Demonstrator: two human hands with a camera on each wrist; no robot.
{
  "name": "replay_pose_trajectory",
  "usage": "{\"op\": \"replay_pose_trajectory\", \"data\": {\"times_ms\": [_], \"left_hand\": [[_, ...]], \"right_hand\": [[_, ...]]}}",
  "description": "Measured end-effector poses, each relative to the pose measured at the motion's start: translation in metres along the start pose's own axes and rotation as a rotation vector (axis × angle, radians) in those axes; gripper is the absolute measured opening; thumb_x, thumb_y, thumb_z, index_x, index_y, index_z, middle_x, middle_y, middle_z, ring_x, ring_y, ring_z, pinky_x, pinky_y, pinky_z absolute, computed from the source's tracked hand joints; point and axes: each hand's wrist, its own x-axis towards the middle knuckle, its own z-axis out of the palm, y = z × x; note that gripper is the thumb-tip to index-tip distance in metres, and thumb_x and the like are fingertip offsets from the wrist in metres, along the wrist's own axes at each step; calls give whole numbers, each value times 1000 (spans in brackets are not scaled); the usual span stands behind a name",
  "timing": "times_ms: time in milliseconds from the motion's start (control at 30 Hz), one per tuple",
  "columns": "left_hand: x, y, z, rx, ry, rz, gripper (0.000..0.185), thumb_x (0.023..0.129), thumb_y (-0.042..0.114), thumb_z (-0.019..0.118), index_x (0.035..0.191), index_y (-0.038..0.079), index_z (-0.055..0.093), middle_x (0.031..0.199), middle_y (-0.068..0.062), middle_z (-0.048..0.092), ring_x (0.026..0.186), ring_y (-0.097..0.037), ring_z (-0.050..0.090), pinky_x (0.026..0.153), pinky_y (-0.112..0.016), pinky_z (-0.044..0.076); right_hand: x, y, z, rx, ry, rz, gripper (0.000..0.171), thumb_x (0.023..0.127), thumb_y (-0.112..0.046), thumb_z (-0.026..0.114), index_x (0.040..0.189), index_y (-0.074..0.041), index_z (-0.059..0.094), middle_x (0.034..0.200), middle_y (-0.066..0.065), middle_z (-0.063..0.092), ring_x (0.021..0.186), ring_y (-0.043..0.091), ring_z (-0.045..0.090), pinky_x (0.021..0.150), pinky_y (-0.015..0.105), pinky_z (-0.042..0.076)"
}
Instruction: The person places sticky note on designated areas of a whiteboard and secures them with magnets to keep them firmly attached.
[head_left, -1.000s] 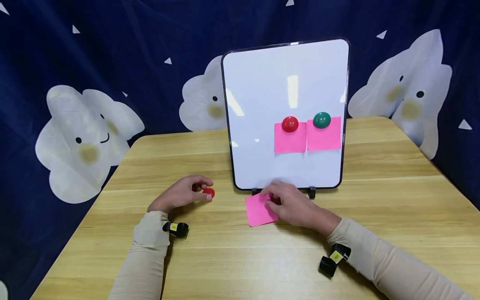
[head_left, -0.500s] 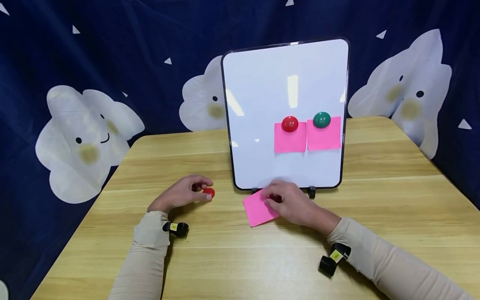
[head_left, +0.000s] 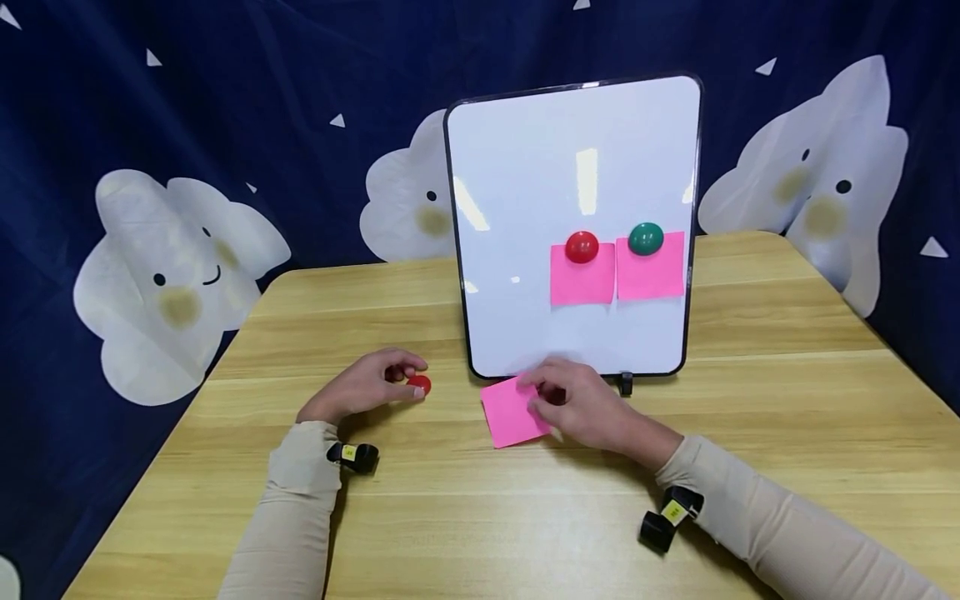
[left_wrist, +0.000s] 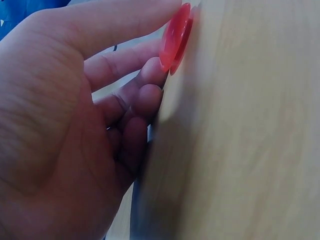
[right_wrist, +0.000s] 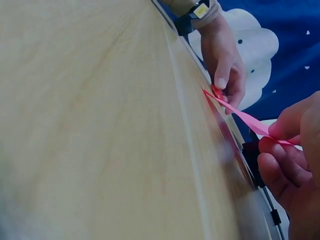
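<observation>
My left hand [head_left: 363, 385] rests low over the table at left. Its thumb and fingers pinch a round red magnet [head_left: 420, 384]; the left wrist view shows the magnet [left_wrist: 176, 37] right at the tabletop. A pink sticky note [head_left: 512, 414] is pinched by one edge between the thumb and fingers of my right hand [head_left: 577, 406], just in front of the whiteboard's foot. Seen edge-on in the right wrist view, the note [right_wrist: 250, 121] slants up off the table. Two more pink notes hang on the whiteboard [head_left: 517, 183], one under a red magnet [head_left: 582, 247], the other under a green magnet [head_left: 646, 239].
The whiteboard stands upright on small black feet [head_left: 626, 384] toward the back of the wooden table [head_left: 465, 525]. Behind it hangs a dark blue curtain [head_left: 300, 50] with cloud prints. Black cameras [head_left: 660, 529] are strapped to both wrists.
My right hand has shifted the pink note slightly up and to the left, turning it a little. My left hand stays in place on the red magnet.
</observation>
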Motion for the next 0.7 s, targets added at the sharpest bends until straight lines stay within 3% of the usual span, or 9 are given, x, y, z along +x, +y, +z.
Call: {"op": "replay_pose_trajectory", "data": {"times_ms": [300, 700], "left_hand": [[0, 1, 1, -13, 8, 8, 46, 88, 28, 78, 128, 9, 65, 113, -7, 62, 101, -23, 54, 89, -39, 45], [0, 0, 0, -20, 6, -12, 45, 86, 28, 79, 127, 12, 65, 113, -5, 61, 101, -23, 54, 88, -38, 46]], "right_hand": [[0, 1, 1, 61, 73, -57, 20, 87, 1, 72, 98, -15, 76, 95, -9, 64, 83, 12, 59, 71, 27, 53], [2, -2, -6, 62, 84, -58, 21, 88, 1, 71, 104, -11, 76, 99, -6, 65, 86, 13, 60, 72, 29, 54]]}}
